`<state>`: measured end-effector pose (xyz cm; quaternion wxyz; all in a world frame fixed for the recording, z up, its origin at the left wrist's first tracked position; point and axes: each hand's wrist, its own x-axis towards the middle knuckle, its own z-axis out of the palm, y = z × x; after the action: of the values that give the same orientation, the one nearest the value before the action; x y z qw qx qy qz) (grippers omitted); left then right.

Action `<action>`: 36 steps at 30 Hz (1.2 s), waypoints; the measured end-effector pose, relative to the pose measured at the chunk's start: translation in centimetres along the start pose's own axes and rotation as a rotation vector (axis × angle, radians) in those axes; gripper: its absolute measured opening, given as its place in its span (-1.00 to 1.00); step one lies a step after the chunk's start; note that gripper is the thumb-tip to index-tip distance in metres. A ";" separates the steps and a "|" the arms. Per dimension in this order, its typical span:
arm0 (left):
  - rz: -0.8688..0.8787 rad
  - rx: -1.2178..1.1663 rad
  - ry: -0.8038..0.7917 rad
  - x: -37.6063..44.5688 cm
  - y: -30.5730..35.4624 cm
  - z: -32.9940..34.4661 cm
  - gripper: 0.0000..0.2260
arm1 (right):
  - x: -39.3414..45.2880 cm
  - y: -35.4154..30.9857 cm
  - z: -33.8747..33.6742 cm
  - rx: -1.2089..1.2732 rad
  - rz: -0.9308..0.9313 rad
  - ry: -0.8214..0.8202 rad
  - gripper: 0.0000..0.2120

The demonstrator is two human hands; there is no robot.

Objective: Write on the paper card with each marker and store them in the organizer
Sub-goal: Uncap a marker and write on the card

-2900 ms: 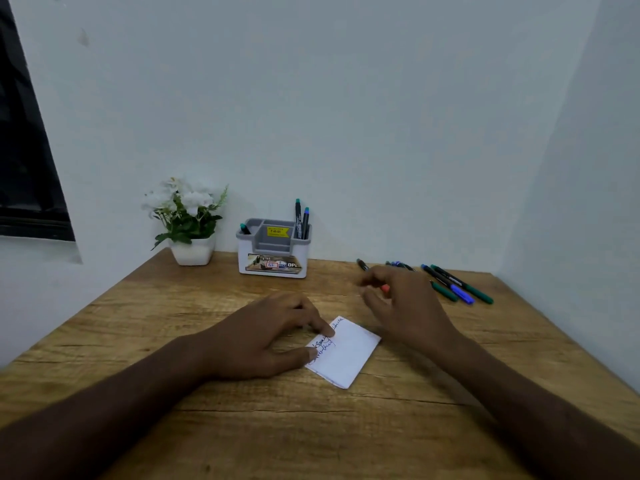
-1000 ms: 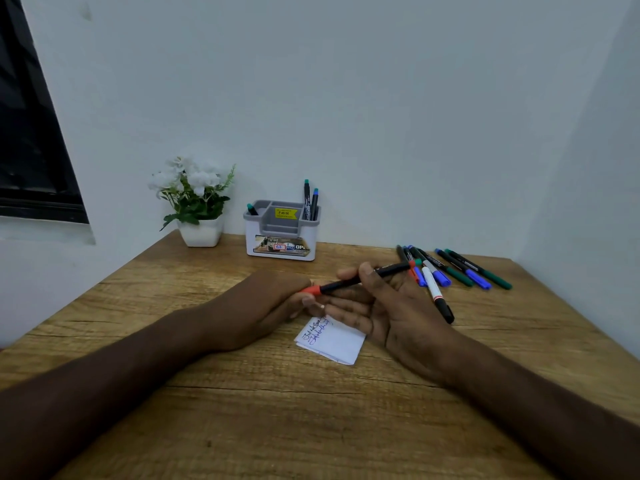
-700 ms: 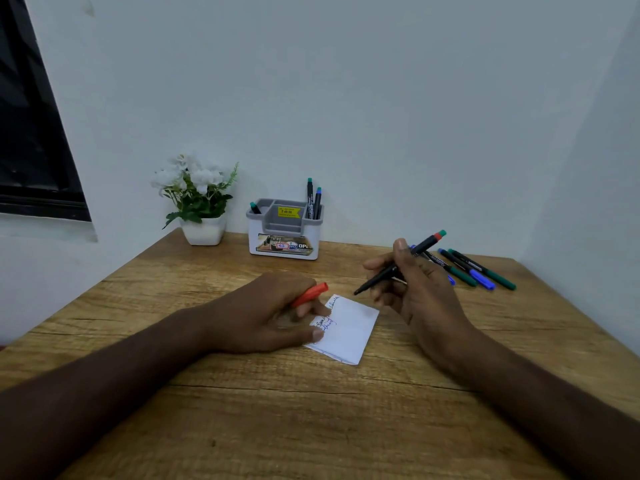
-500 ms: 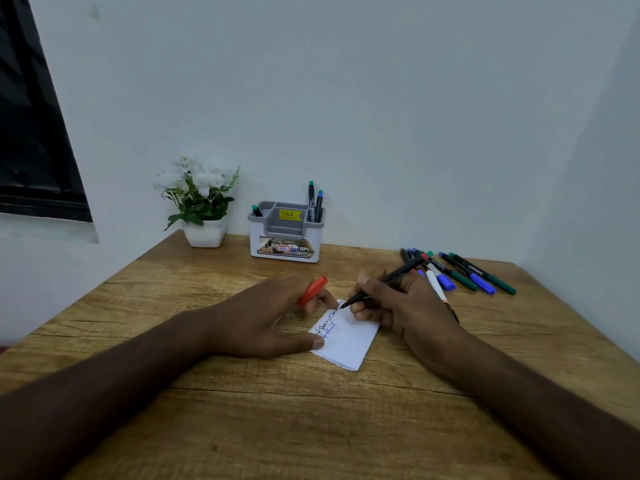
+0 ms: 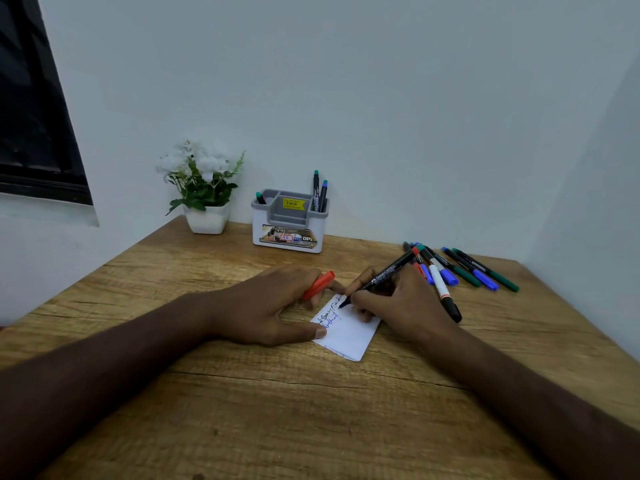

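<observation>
Paper card (image 5: 349,332) lies just right of frame centre on the wooden table (image 5: 277,410), white, with lines of handwriting along its upper-left edge.

Head view, entry: my right hand (image 5: 401,303) grips a black marker (image 5: 384,273) in a writing hold, tip down on the card's upper edge, the red-ended tail angled toward the upper right. My left hand (image 5: 266,306) rests beside the card, thumb pressing on its left corner; its fingers are curled round a red cap (image 5: 318,285), which sticks out above the knuckles.

Organizer (image 5: 289,221), white and grey, stands at the back of the table above centre, near the wall. I count two markers upright in its right compartment (image 5: 319,192) and one green-tipped marker in its left compartment (image 5: 260,198).

Loose markers (image 5: 464,270) lie in a fanned group at right of centre, just beyond my right hand, with green, blue and red ends. A white flower pot (image 5: 207,220) sits left of the organizer.
</observation>
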<state>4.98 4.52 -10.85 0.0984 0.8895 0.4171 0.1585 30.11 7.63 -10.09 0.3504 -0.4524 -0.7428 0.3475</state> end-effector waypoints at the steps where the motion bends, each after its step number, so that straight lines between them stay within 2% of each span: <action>1: -0.006 0.002 -0.005 0.0 -0.1 0.1 -0.76 | 0.0 0.0 0.1 -0.006 -0.005 0.013 -0.97; 6: -0.007 -0.014 -0.010 0.0 -0.1 -0.1 -0.69 | 0.2 0.3 0.2 -0.089 -0.043 0.003 -0.97; 12: 0.001 -0.017 -0.006 0.1 -0.1 -0.1 -0.71 | 0.3 0.5 0.1 -0.132 -0.055 0.011 -0.92; 22: 0.005 -0.016 -0.006 0.2 -0.4 0.1 -0.76 | -0.1 0.2 0.0 -0.090 -0.066 -0.037 -0.92; 36: 0.011 -0.005 -0.013 0.2 0.0 -0.2 -0.81 | 0.2 0.2 0.0 -0.063 -0.027 -0.002 -0.95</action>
<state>5.04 4.64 -10.65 0.1024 0.8925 0.4112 0.1543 30.12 7.89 -10.26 0.3398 -0.4527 -0.7599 0.3195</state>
